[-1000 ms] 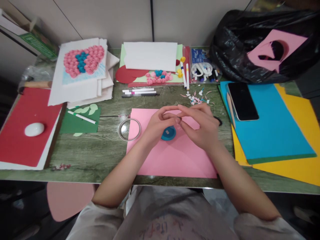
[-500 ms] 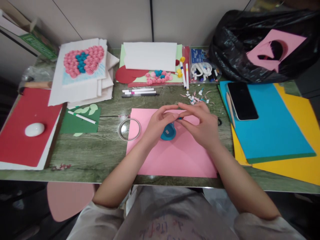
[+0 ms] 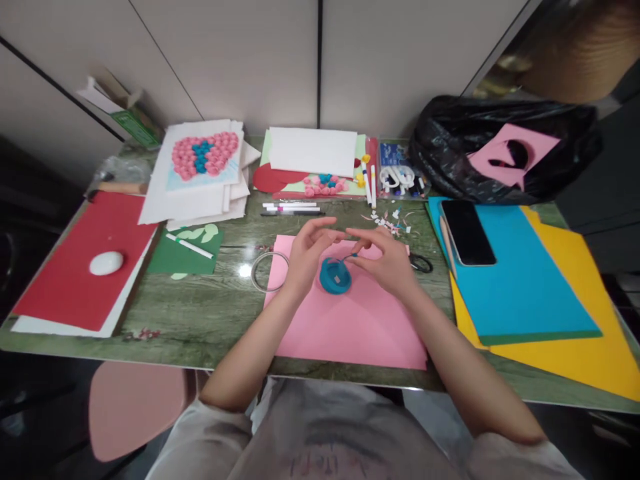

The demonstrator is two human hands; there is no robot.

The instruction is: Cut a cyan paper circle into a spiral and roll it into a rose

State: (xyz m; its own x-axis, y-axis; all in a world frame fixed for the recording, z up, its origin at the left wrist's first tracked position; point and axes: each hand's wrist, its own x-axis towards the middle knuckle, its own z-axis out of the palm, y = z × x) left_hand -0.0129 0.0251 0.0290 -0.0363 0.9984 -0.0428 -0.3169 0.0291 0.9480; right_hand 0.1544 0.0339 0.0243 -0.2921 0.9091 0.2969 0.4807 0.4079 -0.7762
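A round, coiled piece of blue paper (image 3: 330, 285), which looks like a cut spiral, lies on pink paper (image 3: 350, 340) with a small pale scrap in its middle. From its upper right a thin strip runs up to my right hand (image 3: 385, 260). Between that hand's thumb and fingers is the small blue rolled end of the strip. To the left of the coil hovers my left hand (image 3: 309, 253), its fingers stretched out and apart, holding nothing that I can see. The fingertips of the two hands come close together above the coil.
A silver ring (image 3: 253, 273) lies left of the pink paper, and black-handled scissors (image 3: 423, 264) at its right. Paper scraps (image 3: 387, 221) lie behind my hands. A phone (image 3: 469, 233) rests on blue sheets (image 3: 525, 293). A black plastic bag (image 3: 435, 147) stands at the back right.
My left hand has let go of the blue rolled end and drawn slightly away. The right hand still pinches it, and more of the coil shows. The camera view has shifted.
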